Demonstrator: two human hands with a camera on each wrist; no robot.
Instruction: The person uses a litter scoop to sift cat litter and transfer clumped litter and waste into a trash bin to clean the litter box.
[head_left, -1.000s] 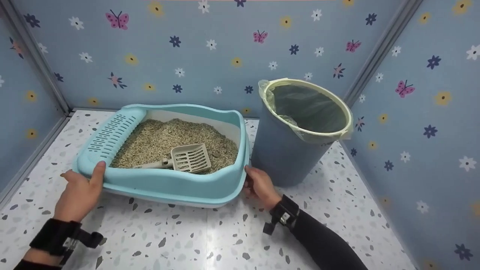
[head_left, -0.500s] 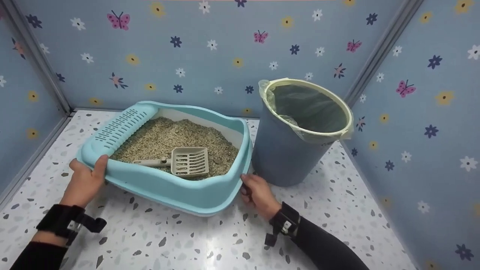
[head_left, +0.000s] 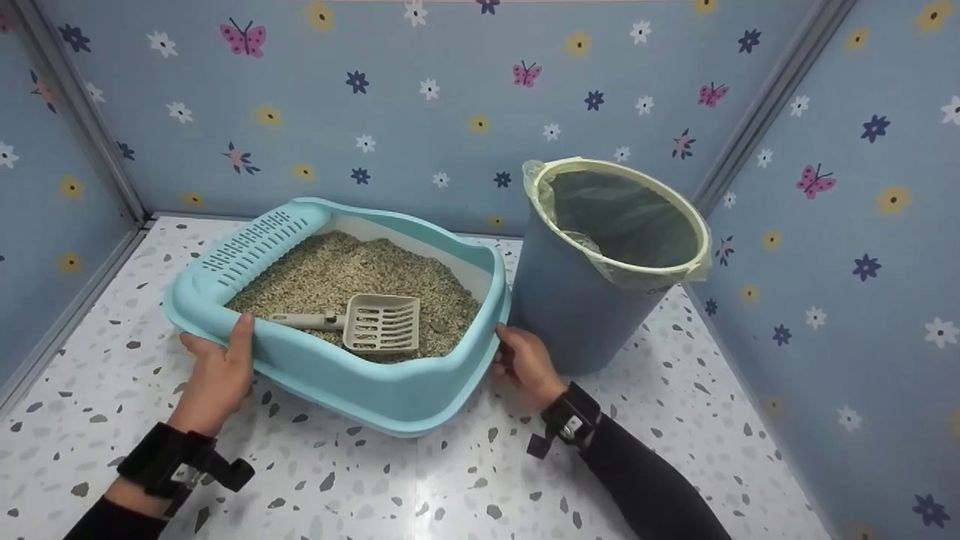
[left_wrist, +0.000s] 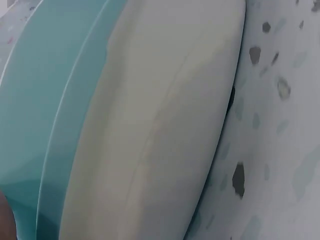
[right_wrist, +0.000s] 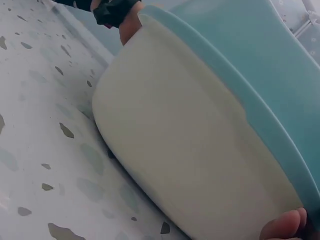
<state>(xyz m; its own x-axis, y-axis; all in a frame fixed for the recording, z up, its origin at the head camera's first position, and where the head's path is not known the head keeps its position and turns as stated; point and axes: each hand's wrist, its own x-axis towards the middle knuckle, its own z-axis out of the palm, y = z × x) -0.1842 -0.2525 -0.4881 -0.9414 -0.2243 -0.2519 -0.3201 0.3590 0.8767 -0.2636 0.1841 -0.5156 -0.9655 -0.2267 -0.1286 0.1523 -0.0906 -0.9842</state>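
Observation:
A light-blue litter box [head_left: 390,397] stands at an angle on the floor, holding brown litter [head_left: 375,259]. A beige slotted litter scoop [head_left: 382,324] lies on the litter, handle pointing left. At the box's front left, my left hand [head_left: 216,379] holds the blue rim, thumb up against its wall. My right hand [head_left: 529,364] grips the rim at the right end; its fingertips [right_wrist: 284,226] show beneath the flange in the right wrist view. The white base [left_wrist: 150,125] fills much of the left wrist view. My left fingers are mostly hidden behind the hand.
A grey-blue waste bin [head_left: 577,315] with a pale liner stands close to the box's right end, just beyond my right hand. Flower-patterned panels [head_left: 420,127] enclose the back and sides. The speckled floor [head_left: 465,487] extends in front of the box.
The litter box has turned clockwise, its left end moving away and rightward and its front edge swinging toward me. My left hand has shifted right along the rim. The scoop has turned with the box.

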